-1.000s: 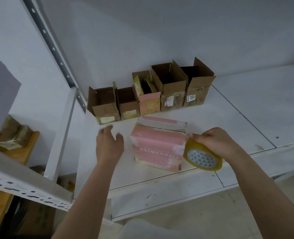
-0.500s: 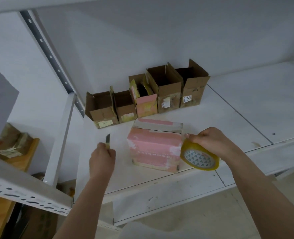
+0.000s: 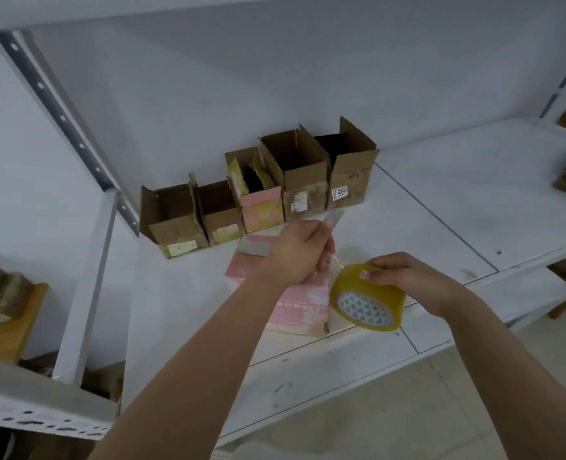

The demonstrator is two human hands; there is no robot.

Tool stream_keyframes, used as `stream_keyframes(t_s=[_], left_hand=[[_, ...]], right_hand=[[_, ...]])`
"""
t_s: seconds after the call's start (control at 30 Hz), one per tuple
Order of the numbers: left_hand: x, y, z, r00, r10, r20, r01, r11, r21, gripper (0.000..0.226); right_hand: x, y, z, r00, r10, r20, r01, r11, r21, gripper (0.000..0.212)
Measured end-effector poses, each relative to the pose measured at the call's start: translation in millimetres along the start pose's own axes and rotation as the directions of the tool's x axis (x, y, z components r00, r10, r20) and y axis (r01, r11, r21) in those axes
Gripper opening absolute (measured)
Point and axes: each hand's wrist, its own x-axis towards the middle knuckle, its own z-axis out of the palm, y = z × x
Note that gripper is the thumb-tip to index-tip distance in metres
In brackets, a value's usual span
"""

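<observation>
"Over from nine o'clock of the pink box (image 3: 291, 307) came the left hand (image 3: 294, 254), and it sat above the box top, right?"

"Yes. Its fingers were curled round a cutter (image 3: 334, 218), blade pointing to one o'clock."

"And the right hand (image 3: 407, 277)?"

"It gripped the tape roll (image 3: 366, 298) from above, fingertips on the yellow rim (a clear strip seemed to run from the roll to the left hand, though that was hard to tell). The roll hung at three o'clock of the box, just beside it."

"The box itself?"

"It lay near the front edge of the white shelf (image 3: 457, 200), with a row of open cardboard boxes (image 3: 304, 174) at twelve o'clock, against the wall."
</observation>
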Motion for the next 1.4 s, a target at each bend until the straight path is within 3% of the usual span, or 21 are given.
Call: stream_keyframes(t_s=[0.17, 0.3, 0.47, 0.57, 0.67, 0.8, 0.87, 0.93, 0.97, 1.03, 1.07, 1.1, 1.13, 1.23, 1.33, 1.4], left_hand=[[6, -11, -1, 0.997, 0.073, -0.038, -0.073, 0.997, 0.002, 0.049], [4, -12, -2, 0.998, 0.061, 0.008, -0.062, 0.997, 0.035, 0.048], [4, 6, -9, 0.974, -0.061, 0.218, 0.001, 0.964, 0.265, 0.046], [4, 25, -9, 0.937, -0.116, 0.330, -0.089, 0.833, 0.546, 0.045], [8, 41, -1, 0.915, -0.203, 0.348, -0.155, 0.619, 0.770, 0.042], [13, 47, 19, 0.922, -0.274, 0.272, -0.155, 0.384, 0.910, 0.029], [12, 45, 26, 0.938, -0.253, 0.239, -0.162, 0.289, 0.943, 0.027], [11, 42, 22, 0.933, -0.228, 0.277, -0.189, 0.346, 0.919, 0.033], [10, 41, 16, 0.928, -0.211, 0.306, -0.185, 0.450, 0.874, 0.038], [5, 36, -1, 0.936, -0.181, 0.303, -0.059, 0.766, 0.640, 0.041], [0, 33, -7, 0.954, -0.169, 0.247, 0.041, 0.891, 0.452, 0.040], [-2, 29, -10, 0.977, -0.153, 0.151, 0.096, 0.939, 0.329, 0.037], [-3, 25, -10, 0.991, -0.132, 0.034, 0.115, 0.941, 0.320, 0.034], [-4, 16, 10, 0.973, -0.046, -0.228, 0.171, 0.805, 0.567, 0.023], [-5, 18, 37, 0.966, -0.056, -0.254, 0.237, 0.592, 0.771, 0.052], [-4, 18, 46, 0.959, -0.064, -0.277, 0.270, 0.513, 0.815, 0.055]], right_hand=[[1, 8, -2, 1.000, -0.005, -0.031, 0.007, 0.998, 0.061, 0.021], [9, 18, 1, 0.994, 0.056, -0.095, -0.069, 0.988, -0.137, 0.024], [0, 23, -8, 0.998, -0.001, -0.065, -0.002, 0.999, -0.042, 0.019], [-5, 18, -13, 0.997, -0.004, -0.078, 0.003, 1.000, -0.011, 0.017], [-8, 14, -12, 0.991, -0.015, -0.136, 0.013, 1.000, -0.016, 0.017], [-10, 9, -7, 0.970, -0.057, -0.234, 0.021, 0.988, -0.156, 0.018], [-11, 8, -6, 0.967, -0.062, -0.247, 0.028, 0.990, -0.138, 0.018], [-12, 12, -8, 0.970, -0.027, -0.243, 0.018, 0.999, -0.040, 0.018], [-13, 15, -9, 0.971, -0.005, -0.239, 0.002, 1.000, -0.010, 0.018], [-13, 24, -10, 0.972, 0.034, -0.234, -0.034, 0.999, 0.006, 0.019], [-13, 27, -9, 0.972, 0.049, -0.228, -0.047, 0.999, 0.014, 0.019], [-12, 30, -8, 0.974, 0.062, -0.219, -0.058, 0.998, 0.025, 0.019], [-11, 32, -6, 0.975, 0.071, -0.210, -0.065, 0.997, 0.036, 0.019], [-7, 35, -3, 0.976, 0.083, -0.201, -0.074, 0.996, 0.049, 0.018], [-4, 34, -1, 0.976, 0.073, -0.206, -0.063, 0.996, 0.057, 0.018], [-4, 33, 0, 0.975, 0.060, -0.212, -0.046, 0.996, 0.070, 0.019]])
